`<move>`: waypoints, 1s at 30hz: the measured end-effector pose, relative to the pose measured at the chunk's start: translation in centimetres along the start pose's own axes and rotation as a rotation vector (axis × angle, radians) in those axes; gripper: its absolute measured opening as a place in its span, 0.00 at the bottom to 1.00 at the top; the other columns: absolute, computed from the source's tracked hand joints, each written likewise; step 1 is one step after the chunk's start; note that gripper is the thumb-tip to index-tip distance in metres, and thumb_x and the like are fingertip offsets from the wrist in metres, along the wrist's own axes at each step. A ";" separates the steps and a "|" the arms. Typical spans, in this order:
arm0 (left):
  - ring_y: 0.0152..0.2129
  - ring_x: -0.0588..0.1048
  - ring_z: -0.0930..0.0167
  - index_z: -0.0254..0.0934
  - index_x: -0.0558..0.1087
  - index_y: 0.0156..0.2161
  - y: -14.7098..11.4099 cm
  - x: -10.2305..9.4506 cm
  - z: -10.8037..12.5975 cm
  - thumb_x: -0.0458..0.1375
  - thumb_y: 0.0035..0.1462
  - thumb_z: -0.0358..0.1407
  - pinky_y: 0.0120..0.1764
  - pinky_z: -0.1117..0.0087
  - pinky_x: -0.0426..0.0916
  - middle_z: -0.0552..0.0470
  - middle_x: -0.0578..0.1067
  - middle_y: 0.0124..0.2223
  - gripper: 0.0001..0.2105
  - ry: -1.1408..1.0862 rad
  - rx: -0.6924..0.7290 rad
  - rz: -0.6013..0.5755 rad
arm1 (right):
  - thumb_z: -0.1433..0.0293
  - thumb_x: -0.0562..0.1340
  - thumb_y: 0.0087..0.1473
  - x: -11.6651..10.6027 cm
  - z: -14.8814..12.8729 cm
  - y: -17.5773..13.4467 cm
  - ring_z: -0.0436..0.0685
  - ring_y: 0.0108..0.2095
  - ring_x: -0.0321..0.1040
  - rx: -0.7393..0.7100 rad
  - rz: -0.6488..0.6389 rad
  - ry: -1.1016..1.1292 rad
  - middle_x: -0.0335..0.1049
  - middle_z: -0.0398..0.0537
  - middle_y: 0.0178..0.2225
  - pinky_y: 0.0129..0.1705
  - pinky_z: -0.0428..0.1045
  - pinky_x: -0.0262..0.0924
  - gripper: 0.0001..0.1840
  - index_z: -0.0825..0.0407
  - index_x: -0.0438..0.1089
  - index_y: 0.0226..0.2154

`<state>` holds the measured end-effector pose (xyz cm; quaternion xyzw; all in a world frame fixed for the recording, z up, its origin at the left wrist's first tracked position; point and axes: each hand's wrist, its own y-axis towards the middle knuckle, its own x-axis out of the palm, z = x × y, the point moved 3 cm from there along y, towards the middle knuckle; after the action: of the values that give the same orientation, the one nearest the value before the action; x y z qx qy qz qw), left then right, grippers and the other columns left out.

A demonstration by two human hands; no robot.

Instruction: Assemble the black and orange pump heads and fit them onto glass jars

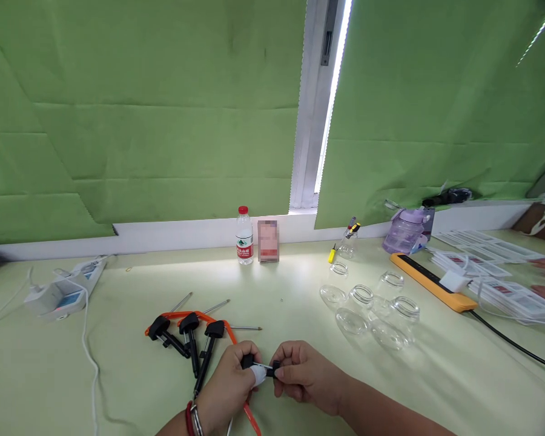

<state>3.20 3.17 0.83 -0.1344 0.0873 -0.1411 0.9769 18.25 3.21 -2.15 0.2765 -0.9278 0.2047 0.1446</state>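
While fingers (291, 373) pinch — strip (230, 332) beneath, jars (362, 295) rightward

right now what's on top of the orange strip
Three black pieces lie partly over the orange strip. The left hand hides a stretch of it, so anything there can't be seen.

Single head view, forward and down, close over the table (140, 387), toward green blinds (186, 145)

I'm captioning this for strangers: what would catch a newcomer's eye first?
Large green coverings dominate the upper half, split by a bright window gap. Below centre, the left hand and right hand hold small black pieces near an orange strip; clear vessels sit to the right.
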 end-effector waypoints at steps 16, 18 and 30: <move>0.18 0.55 0.76 0.37 0.61 0.23 0.5 0.3 -1.1 0.52 0.41 0.34 0.22 0.75 0.48 0.62 0.56 0.19 0.04 0.080 0.106 0.136 | 0.66 0.65 0.39 -0.3 0.6 0.9 0.41 0.10 0.45 0.005 0.029 -0.029 0.72 0.41 0.19 0.16 0.43 0.32 0.15 0.53 0.60 0.28; 0.19 0.54 0.76 0.37 0.60 0.23 0.5 0.3 -1.1 0.52 0.41 0.33 0.22 0.75 0.48 0.62 0.56 0.19 0.04 0.077 0.124 0.136 | 0.65 0.65 0.38 -0.3 0.7 0.9 0.41 0.10 0.47 0.008 0.026 -0.014 0.72 0.42 0.19 0.16 0.42 0.32 0.15 0.53 0.61 0.28; 0.15 0.53 0.78 0.38 0.59 0.23 0.4 0.1 -1.1 0.55 0.40 0.35 0.19 0.76 0.45 0.64 0.54 0.16 0.07 0.060 0.010 0.086 | 0.61 0.67 0.37 0.4 0.5 0.6 0.41 0.10 0.47 -0.012 -0.003 -0.032 0.72 0.42 0.19 0.16 0.42 0.35 0.20 0.53 0.61 0.29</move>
<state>3.15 3.29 -0.35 -0.1214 0.1216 -0.1035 0.9797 17.50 3.23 -2.56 0.2801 -0.9308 0.1944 0.1319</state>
